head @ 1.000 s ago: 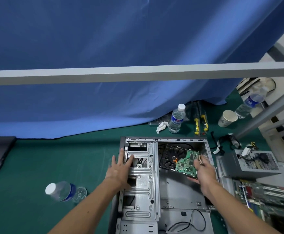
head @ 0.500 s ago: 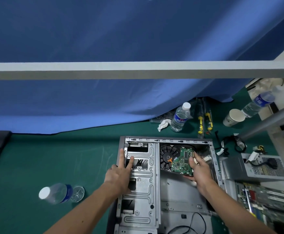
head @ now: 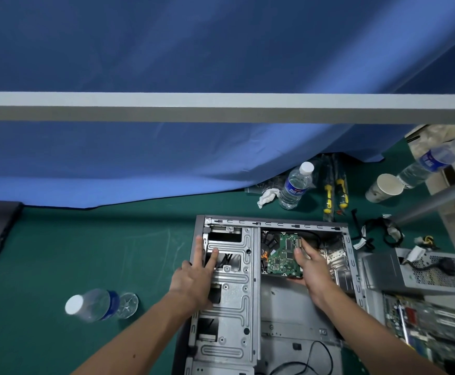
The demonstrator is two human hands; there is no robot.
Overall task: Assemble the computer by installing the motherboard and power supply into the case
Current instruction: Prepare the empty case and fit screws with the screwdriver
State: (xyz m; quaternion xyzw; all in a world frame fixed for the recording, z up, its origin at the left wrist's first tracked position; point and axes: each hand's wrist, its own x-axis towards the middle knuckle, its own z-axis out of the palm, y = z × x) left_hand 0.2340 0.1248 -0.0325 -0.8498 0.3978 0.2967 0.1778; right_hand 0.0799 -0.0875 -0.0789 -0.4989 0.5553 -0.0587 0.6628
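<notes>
Our L hand [head: 194, 280] lay flat on case [head: 231, 293], fingers straight. R hand [head: 311, 269] clamped drive [head: 282, 257] in far bay. PSU [head: 421, 269] and mobo [head: 432, 328] lay outside, right of R hand, the nearer one.

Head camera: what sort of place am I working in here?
Likely a makeshift assembly or recording bench: a green mat under an open computer case, a blue backdrop cloth, and yellow-handled screwdrivers.
</notes>
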